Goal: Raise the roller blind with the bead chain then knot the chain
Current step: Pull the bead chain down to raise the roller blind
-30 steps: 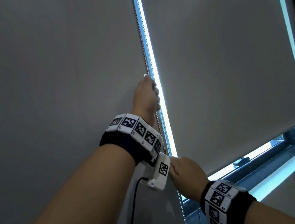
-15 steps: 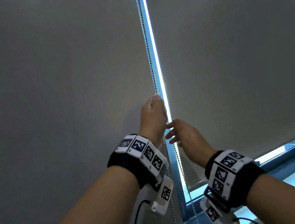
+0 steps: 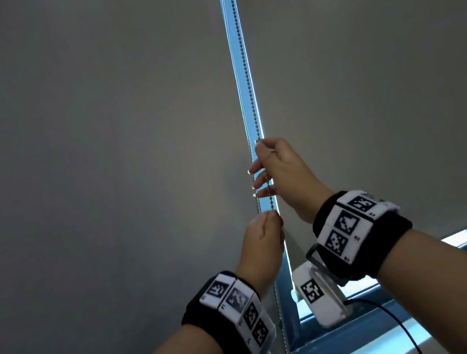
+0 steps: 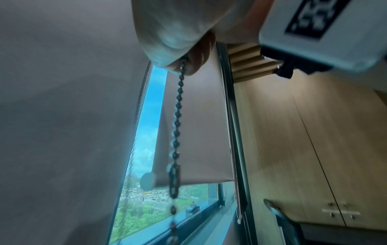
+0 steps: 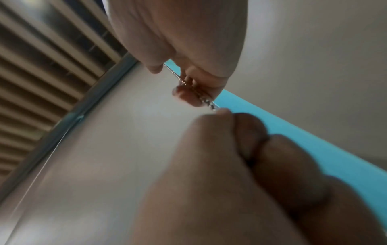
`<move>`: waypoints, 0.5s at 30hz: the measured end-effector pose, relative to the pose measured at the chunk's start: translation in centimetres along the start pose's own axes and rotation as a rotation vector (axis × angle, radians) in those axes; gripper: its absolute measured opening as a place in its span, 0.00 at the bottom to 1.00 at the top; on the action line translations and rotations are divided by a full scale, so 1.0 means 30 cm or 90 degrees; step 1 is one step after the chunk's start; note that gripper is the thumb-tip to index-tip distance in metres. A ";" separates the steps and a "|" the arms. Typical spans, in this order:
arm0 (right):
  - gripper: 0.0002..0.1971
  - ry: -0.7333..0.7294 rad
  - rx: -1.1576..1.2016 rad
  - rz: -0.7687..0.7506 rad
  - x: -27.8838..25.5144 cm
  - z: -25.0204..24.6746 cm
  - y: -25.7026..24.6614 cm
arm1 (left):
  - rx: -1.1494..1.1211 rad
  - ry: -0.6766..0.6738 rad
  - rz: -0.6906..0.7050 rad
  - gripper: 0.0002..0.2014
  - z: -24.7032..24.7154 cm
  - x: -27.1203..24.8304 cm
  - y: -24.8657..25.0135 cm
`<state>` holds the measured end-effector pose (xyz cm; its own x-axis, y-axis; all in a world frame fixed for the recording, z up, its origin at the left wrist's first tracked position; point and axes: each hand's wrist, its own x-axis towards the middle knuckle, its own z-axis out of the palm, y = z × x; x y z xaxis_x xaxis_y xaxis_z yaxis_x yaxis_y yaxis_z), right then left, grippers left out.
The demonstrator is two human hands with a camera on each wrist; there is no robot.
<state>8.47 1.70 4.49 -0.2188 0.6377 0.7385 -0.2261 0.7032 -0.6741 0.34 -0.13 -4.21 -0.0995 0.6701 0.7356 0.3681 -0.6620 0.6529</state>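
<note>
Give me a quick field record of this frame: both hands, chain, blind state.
left hand: fist gripping the bead chain, lower of the two
right hand: pinches the chain above the left
chain: hangs in the bright gap between two blinds, no knot visible
right blind: partly raised, window strip open below it
left blind: covers its pane

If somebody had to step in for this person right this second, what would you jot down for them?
Left hand: fist gripping the bead chain, lower of the two hands.
Right hand: pinching the same chain just above the left, other fingers spread.
Chain: hangs in the bright gap between the two blinds and runs on down past the left wrist.
Right blind: partly raised; its bottom edge sits a little above the sill, with a strip of window showing below.
Done: blind lifted partway.
Left: keep pulling hand over hand until the blind is up, then knot the chain. No knot visible yet.
</note>
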 end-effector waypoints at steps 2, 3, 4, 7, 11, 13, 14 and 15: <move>0.11 -0.004 0.030 0.040 -0.010 0.006 0.001 | 0.013 -0.026 0.009 0.15 0.011 -0.043 -0.040; 0.15 -0.007 0.036 0.055 -0.020 0.011 0.010 | 0.007 -0.043 -0.002 0.15 0.016 -0.062 -0.060; 0.19 -0.006 0.038 0.062 -0.034 0.018 0.019 | -0.009 -0.062 -0.016 0.15 0.021 -0.077 -0.075; 0.22 0.011 0.033 0.043 -0.081 0.031 0.038 | -0.039 -0.112 -0.048 0.18 0.023 -0.105 -0.111; 0.21 0.018 0.003 0.008 -0.121 0.030 0.069 | -0.103 -0.128 -0.160 0.29 -0.007 -0.103 -0.108; 0.21 0.034 -0.013 -0.004 -0.137 0.028 0.095 | -0.157 -0.123 -0.173 0.41 -0.023 -0.064 -0.099; 0.22 0.037 -0.019 -0.006 -0.145 0.029 0.108 | -0.178 -0.125 -0.170 0.45 -0.031 -0.037 -0.083; 0.22 0.035 -0.021 -0.005 -0.155 0.028 0.124 | -0.195 -0.124 -0.163 0.47 -0.039 -0.005 -0.061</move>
<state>7.86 1.08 -1.47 -0.1637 0.6475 0.7443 -0.1964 0.7180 -0.6678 -1.39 0.58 -5.31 0.0350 0.8565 0.5150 0.0606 -0.5162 0.8543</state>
